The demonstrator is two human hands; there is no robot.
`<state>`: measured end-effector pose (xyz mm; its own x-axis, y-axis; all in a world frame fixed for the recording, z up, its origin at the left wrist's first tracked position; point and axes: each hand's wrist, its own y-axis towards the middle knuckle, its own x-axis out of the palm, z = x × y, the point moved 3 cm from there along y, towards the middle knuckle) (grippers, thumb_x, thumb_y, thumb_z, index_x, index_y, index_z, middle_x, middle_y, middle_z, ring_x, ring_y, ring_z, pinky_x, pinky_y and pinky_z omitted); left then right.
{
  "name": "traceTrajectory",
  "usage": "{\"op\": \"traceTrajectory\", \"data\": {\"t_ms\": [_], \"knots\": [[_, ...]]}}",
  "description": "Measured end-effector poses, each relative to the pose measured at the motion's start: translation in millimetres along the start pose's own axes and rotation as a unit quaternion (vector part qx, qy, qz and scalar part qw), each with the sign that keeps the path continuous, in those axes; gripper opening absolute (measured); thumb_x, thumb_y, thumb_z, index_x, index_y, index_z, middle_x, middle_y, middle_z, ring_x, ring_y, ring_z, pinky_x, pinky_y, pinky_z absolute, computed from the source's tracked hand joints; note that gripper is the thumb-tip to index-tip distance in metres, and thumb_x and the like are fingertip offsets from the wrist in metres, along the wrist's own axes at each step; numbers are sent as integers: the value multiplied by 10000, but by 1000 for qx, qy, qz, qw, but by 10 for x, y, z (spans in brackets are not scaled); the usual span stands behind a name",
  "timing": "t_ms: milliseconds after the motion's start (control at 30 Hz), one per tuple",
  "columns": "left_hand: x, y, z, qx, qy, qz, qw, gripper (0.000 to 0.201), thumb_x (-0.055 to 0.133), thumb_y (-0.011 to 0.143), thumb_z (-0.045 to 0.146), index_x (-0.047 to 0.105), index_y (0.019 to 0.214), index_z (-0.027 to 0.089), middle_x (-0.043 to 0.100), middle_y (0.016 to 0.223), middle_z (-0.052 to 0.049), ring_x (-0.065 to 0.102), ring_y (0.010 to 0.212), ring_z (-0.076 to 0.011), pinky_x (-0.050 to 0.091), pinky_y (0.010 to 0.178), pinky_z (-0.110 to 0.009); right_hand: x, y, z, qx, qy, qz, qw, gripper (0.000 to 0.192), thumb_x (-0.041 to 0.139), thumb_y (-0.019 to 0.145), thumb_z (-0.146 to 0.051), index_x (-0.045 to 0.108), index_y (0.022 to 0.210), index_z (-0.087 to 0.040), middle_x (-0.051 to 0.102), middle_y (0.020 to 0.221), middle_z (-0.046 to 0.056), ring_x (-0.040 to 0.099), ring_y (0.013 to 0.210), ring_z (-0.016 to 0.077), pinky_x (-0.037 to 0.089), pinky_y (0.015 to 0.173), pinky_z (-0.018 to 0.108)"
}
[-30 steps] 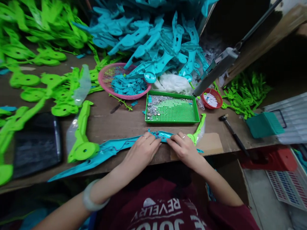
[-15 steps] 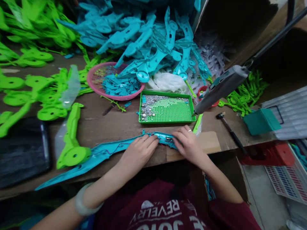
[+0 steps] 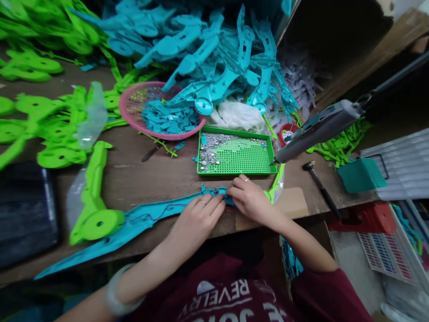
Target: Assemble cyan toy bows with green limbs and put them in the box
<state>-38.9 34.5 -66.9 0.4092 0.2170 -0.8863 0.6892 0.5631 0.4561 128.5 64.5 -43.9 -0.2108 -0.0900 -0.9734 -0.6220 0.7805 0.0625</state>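
Note:
A long curved blue plastic shell (image 3: 147,213) lies hollow side up along the front of the bench, with a thin dark wire running inside it. My left hand (image 3: 199,215) is closed over the shell's right part, fingers bent onto its edge. Just beside it, my right hand (image 3: 250,199) grips the same shell with its fingers pinched close together. The hands hide the shell's right end and whatever lies under the fingertips. Against the shell's left half rests a bright green plastic part (image 3: 97,197) with a round disc.
Beyond my hands are a green tray (image 3: 244,156) of small screws and a pink basket (image 3: 125,100) of blue pieces. A grey electric screwdriver (image 3: 315,132) hangs at the right, near a hammer (image 3: 321,188). Blue shells (image 3: 221,80) and green parts (image 3: 53,112) are heaped behind.
My right hand has shifted left along the shell, up close to my left hand, and now covers the dark component that showed between them. The view has moved slightly.

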Motion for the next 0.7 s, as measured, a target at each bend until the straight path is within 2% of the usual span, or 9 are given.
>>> {"op": "traceTrajectory", "data": {"t_ms": [267, 400, 567, 700], "knots": [[-19, 11, 15, -31, -33, 14, 999, 313, 409, 931, -1, 684, 1017, 123, 735, 945, -83, 652, 859, -232, 503, 812, -357, 29, -78, -69, 26, 31, 58, 998, 266, 445, 1002, -119, 699, 935, -162, 554, 852, 83, 446, 856, 222, 399, 699, 335], [37, -20, 16, -52, -61, 19, 997, 308, 423, 935, 19, 684, 1050, 135, 747, 1010, -96, 659, 913, -235, 490, 848, -364, 47, -89, -80, 49, 49, 63, 996, 268, 444, 991, -114, 700, 950, -183, 574, 864, 83, 465, 844, 219, 433, 710, 354], [75, -38, 46, -63, -37, 42, 996, 335, 406, 918, 17, 696, 1055, 112, 753, 1113, -119, 668, 924, -233, 499, 851, -364, 60, -118, -98, 49, 51, 106, 992, 243, 463, 987, -113, 694, 974, -188, 575, 840, 68, 491, 823, 204, 449, 702, 354], [71, -25, 58, -77, -42, 38, 995, 321, 425, 904, 24, 699, 1042, 119, 754, 1117, -125, 673, 934, -240, 498, 860, -367, 51, -102, -108, 41, 41, 93, 994, 254, 455, 989, -106, 695, 964, -185, 572, 834, 72, 483, 814, 208, 449, 699, 360]]}}
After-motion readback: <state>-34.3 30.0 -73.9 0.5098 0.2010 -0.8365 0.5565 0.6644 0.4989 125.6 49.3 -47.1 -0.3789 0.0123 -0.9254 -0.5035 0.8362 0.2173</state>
